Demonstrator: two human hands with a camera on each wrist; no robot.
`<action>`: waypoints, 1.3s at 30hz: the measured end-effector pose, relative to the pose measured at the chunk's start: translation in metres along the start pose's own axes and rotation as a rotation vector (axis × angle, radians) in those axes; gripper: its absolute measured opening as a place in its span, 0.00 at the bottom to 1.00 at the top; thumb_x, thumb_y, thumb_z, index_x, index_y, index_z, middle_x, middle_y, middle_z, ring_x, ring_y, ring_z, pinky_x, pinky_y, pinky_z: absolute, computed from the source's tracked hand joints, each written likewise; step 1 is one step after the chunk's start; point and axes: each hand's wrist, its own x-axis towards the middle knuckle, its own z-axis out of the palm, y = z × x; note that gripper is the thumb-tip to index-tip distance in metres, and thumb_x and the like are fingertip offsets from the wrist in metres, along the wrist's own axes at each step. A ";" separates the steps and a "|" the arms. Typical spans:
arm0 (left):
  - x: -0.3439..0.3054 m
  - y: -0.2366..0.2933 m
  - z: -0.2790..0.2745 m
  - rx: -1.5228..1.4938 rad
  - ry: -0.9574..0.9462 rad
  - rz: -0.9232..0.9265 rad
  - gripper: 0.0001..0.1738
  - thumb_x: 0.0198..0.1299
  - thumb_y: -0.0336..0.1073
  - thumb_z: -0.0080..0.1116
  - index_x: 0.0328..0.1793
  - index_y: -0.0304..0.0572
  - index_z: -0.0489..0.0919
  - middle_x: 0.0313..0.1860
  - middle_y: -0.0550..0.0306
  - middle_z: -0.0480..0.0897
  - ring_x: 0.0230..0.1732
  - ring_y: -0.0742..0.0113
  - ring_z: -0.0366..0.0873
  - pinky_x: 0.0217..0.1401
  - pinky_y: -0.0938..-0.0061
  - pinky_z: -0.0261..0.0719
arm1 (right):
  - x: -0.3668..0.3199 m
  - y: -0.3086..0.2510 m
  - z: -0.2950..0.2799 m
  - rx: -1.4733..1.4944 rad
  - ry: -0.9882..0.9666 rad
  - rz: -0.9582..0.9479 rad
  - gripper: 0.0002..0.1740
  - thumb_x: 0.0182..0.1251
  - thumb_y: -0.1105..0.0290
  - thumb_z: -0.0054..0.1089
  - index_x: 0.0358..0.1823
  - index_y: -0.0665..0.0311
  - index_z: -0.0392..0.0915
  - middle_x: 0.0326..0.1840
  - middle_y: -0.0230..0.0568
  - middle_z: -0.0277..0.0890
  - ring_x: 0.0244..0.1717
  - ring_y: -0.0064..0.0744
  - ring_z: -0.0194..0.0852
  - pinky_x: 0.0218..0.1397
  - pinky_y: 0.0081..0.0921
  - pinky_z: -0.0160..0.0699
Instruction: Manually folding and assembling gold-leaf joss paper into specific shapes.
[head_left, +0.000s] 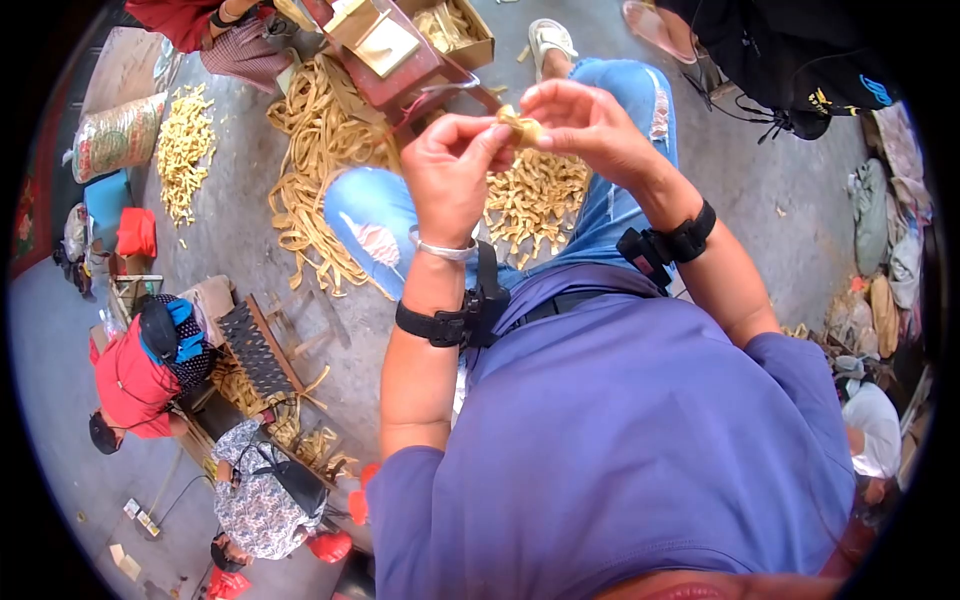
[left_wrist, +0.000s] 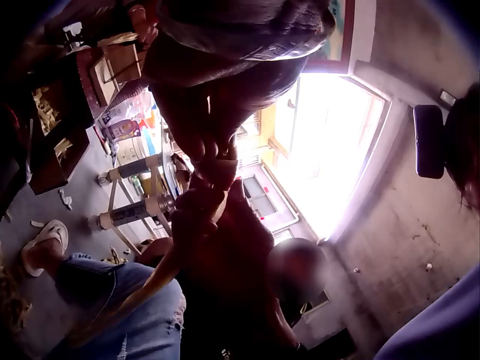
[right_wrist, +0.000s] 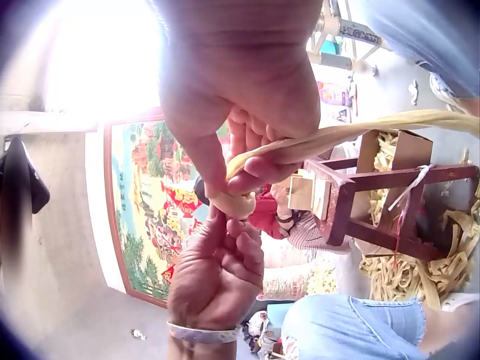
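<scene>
Both hands meet above the knees, working a pale yellow tofu-skin strip (head_left: 522, 128). My left hand (head_left: 450, 165), with a bracelet at its wrist, pinches the strip between thumb and fingertips. My right hand (head_left: 590, 130) holds it from the other side, thumb and fingers bent at its folded part. The right wrist view shows a small looped bulge (right_wrist: 236, 204) between the two sets of fingertips. From there the strip's long tail (right_wrist: 375, 126) runs through the right hand's curled fingers and out to the side. The left wrist view is dark, with the left hand (left_wrist: 217, 112) in shadow.
Knotted pieces (head_left: 540, 200) lie heaped on the floor between the knees. Long loose strips (head_left: 320, 170) pile beside a red wooden stool (head_left: 430, 75). A second heap (head_left: 185, 150) lies farther left. Other people (head_left: 140, 380) sit around the floor.
</scene>
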 end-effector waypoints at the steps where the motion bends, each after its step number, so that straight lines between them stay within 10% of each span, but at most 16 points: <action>1: 0.001 0.000 -0.004 -0.030 -0.010 -0.027 0.04 0.59 0.28 0.62 0.38 0.34 0.80 0.30 0.55 0.84 0.28 0.72 0.82 0.32 0.79 0.84 | 0.000 -0.002 0.001 -0.043 0.006 0.006 0.18 0.59 0.74 0.66 0.51 0.69 0.78 0.42 0.33 0.80 0.44 0.19 0.76 0.49 0.18 0.76; 7: -0.001 0.001 -0.028 -0.240 -0.005 -0.028 0.03 0.62 0.27 0.58 0.40 0.35 0.78 0.30 0.54 0.83 0.28 0.70 0.81 0.32 0.76 0.84 | -0.002 -0.023 0.001 -0.526 0.103 -0.110 0.08 0.61 0.74 0.65 0.41 0.69 0.84 0.37 0.33 0.80 0.40 0.19 0.76 0.44 0.16 0.74; 17: 0.002 0.012 -0.024 -0.106 -0.271 -0.176 0.22 0.55 0.27 0.65 0.57 0.32 0.76 0.38 0.52 0.84 0.35 0.69 0.83 0.36 0.77 0.84 | -0.002 -0.006 0.019 -0.405 0.075 -0.177 0.05 0.60 0.76 0.64 0.37 0.69 0.83 0.34 0.34 0.82 0.36 0.17 0.77 0.40 0.15 0.76; 29: 0.016 0.005 -0.042 -0.062 -0.111 -0.121 0.15 0.51 0.26 0.69 0.46 0.33 0.81 0.31 0.59 0.83 0.27 0.77 0.79 0.29 0.84 0.79 | 0.028 -0.008 0.020 -0.678 0.070 -0.121 0.07 0.60 0.74 0.66 0.39 0.67 0.83 0.30 0.35 0.80 0.31 0.17 0.76 0.34 0.17 0.74; 36: 0.026 0.003 -0.078 0.733 -0.155 0.083 0.11 0.56 0.36 0.67 0.30 0.35 0.81 0.19 0.66 0.77 0.20 0.79 0.68 0.21 0.80 0.65 | 0.045 -0.007 0.019 -0.858 0.046 -0.189 0.08 0.60 0.70 0.66 0.37 0.67 0.84 0.26 0.37 0.77 0.25 0.20 0.72 0.27 0.20 0.68; 39: 0.024 0.003 -0.085 0.387 -0.126 -0.037 0.15 0.61 0.39 0.63 0.24 0.38 0.79 0.16 0.69 0.73 0.17 0.80 0.65 0.19 0.81 0.61 | 0.048 -0.009 0.019 -0.927 0.000 -0.188 0.08 0.60 0.70 0.66 0.35 0.68 0.83 0.24 0.37 0.75 0.23 0.22 0.71 0.26 0.22 0.67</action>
